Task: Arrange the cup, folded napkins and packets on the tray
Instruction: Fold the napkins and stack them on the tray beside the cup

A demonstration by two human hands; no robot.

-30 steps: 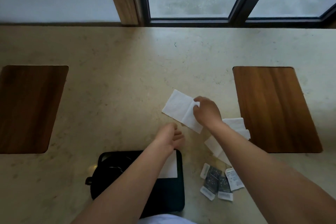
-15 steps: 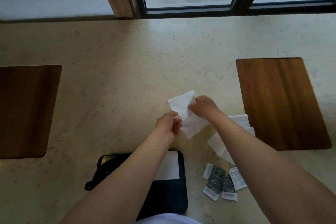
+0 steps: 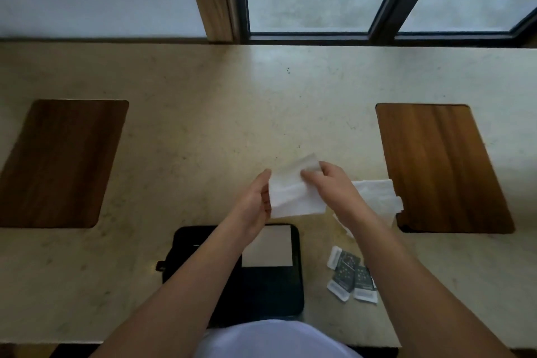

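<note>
A white napkin [image 3: 293, 195] is held above the counter by both hands: my left hand [image 3: 257, 200] grips its left edge, my right hand [image 3: 328, 183] pinches its upper right part. Below them lies a black tray [image 3: 273, 288] with one folded white napkin [image 3: 268, 245] in its far right corner. My left forearm hides the tray's left half, where a dark cup handle [image 3: 159, 265] pokes out. More white napkins [image 3: 377, 195] lie to the right. Dark packets [image 3: 350, 276] with white ends sit right of the tray.
The beige stone counter [image 3: 203, 139] has two inset wooden panels, one at the left [image 3: 58, 163] and one at the right [image 3: 438, 166]. A window with dark frames [image 3: 380, 35] runs along the far edge.
The napkin came off the counter and toward me. My left hand rose from the tray area and took its left edge; both hands now hold it.
</note>
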